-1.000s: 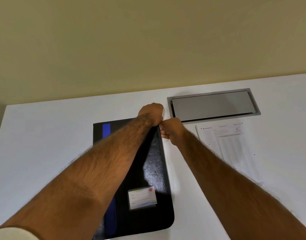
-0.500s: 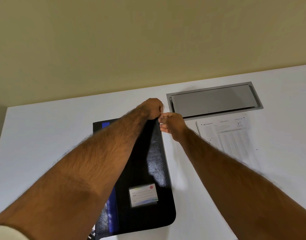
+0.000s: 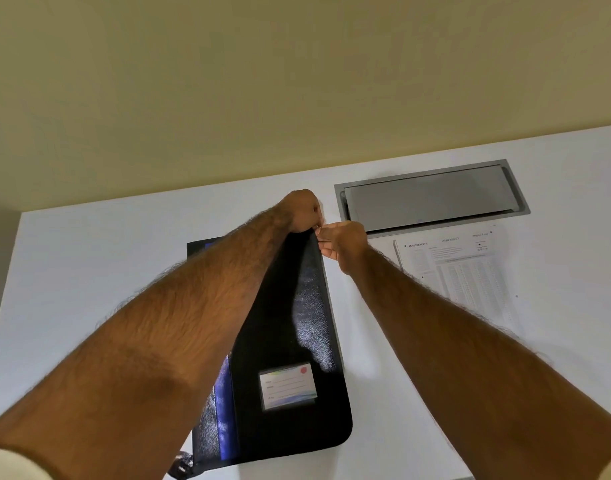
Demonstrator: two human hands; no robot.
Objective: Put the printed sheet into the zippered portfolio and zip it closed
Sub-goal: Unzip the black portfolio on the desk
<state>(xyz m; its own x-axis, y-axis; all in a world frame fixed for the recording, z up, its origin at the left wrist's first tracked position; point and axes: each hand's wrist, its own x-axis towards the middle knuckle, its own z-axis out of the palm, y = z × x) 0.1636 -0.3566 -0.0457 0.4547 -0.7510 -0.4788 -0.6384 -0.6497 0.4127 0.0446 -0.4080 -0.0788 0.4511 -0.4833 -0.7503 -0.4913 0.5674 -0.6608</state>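
A black zippered portfolio [image 3: 290,344] with a blue stripe and a small name card lies on the white table, closed, its long side running away from me. My left hand [image 3: 302,211] is closed on its far right corner. My right hand [image 3: 343,242] pinches something small right beside that corner, probably the zipper pull; the pull itself is hidden by my fingers. The printed sheet [image 3: 459,268] lies flat on the table to the right of the portfolio, apart from both hands.
A grey metal cable hatch [image 3: 432,197] is set into the table [image 3: 89,271] just beyond the sheet. A beige wall runs behind the table's far edge. The portfolio's strap loop [image 3: 182,465] pokes out at the near left corner.
Both hands stayed together at the portfolio's far right corner. The view shifted slightly, with the hands a little higher in frame and the corner a bit lifted.
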